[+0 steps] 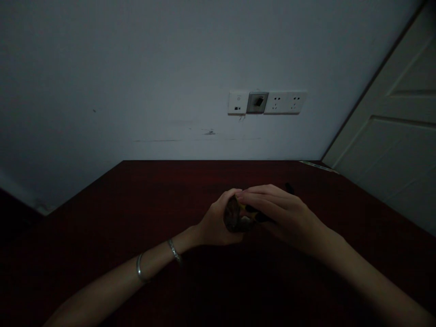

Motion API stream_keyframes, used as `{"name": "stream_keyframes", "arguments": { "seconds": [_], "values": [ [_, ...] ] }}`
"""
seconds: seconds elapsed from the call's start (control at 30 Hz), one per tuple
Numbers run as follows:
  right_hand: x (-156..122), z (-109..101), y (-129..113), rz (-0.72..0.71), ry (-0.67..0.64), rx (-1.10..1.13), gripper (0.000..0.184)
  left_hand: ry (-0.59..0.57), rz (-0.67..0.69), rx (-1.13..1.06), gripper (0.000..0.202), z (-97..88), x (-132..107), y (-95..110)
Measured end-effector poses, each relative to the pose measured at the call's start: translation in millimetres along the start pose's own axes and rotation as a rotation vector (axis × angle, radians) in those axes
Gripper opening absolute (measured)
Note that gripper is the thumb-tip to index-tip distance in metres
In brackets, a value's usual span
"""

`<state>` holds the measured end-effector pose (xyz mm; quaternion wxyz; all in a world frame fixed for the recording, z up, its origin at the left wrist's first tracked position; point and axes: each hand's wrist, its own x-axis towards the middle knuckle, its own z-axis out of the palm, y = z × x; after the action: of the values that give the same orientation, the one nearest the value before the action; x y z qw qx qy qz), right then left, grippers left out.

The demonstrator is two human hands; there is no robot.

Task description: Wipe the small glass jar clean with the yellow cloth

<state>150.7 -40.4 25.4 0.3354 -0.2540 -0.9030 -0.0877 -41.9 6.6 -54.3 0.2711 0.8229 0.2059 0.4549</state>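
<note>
My left hand (216,222) is wrapped round a dark brown, rounded object (233,217); the dim light hides what kind it is. A small pale patch shows at its lower right. My right hand (284,211) meets it from the other side, fingers bent over a yellow-and-black item (260,217) that may be a tool handle. A black end pokes out behind the knuckles. The fingertips of both hands touch near the top of the brown object. How the two held things meet is hidden by the fingers.
Under the hands lies a dark red tabletop (163,195). Behind it stands a pale wall (153,68) with a row of sockets and a switch plate (285,102). A white panelled door (402,136) is at the right. A thin strip (318,166) lies at the table's back right edge.
</note>
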Motion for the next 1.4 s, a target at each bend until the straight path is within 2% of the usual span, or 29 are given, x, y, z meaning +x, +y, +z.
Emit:
{"name": "stream_keyframes", "arguments": {
  "seconds": [0.17, 0.3, 0.5, 0.67, 0.87, 1.03, 1.13, 1.3, 1.4],
  "values": [
    [7.3, -0.8, -9.4, -0.084, 0.024, -0.012, 0.028, -0.015, -0.032, -0.024, 0.09, -3.3, 2.3, -0.3],
    [14.1, -3.0, -19.7, -0.18, 0.028, -0.026, 0.023, -0.003, -0.007, -0.019, 0.091, -6.0, 2.8, -1.9],
    [12.7, -1.9, -19.6, -0.141, 0.041, -0.108, 0.024, 0.003, 0.029, 0.044, 0.09, -4.0, -1.2, -3.2],
    [9.0, -0.1, -14.0, -0.1, 0.035, -0.084, 0.03, -0.007, 0.026, 0.053, 0.091, -1.3, -3.0, -4.5],
    [15.9, -5.1, -21.5, -0.171, 0.015, -0.096, 0.026, 0.018, -0.056, -0.003, 0.09, -6.1, 2.0, 0.3],
    [16.0, -2.6, -30.5, -0.22, 0.032, -0.12, 0.026, 0.069, -0.049, -0.013, 0.086, -8.9, 1.4, 3.7],
    [13.6, -0.1, -24.6, -0.179, 0.057, -0.118, 0.025, 0.081, -0.052, -0.022, 0.089, -7.0, 1.0, 3.8],
    [9.6, 1.1, -10.2, -0.008, 0.013, -0.094, 0.03, 0.111, -0.071, -0.038, 0.086, -1.8, -1.2, 1.5],
    [8.5, 2.6, -9.0, -0.027, 0.023, -0.102, 0.029, 0.122, -0.062, -0.048, 0.087, -0.6, -2.2, -0.8]
  ]
}}
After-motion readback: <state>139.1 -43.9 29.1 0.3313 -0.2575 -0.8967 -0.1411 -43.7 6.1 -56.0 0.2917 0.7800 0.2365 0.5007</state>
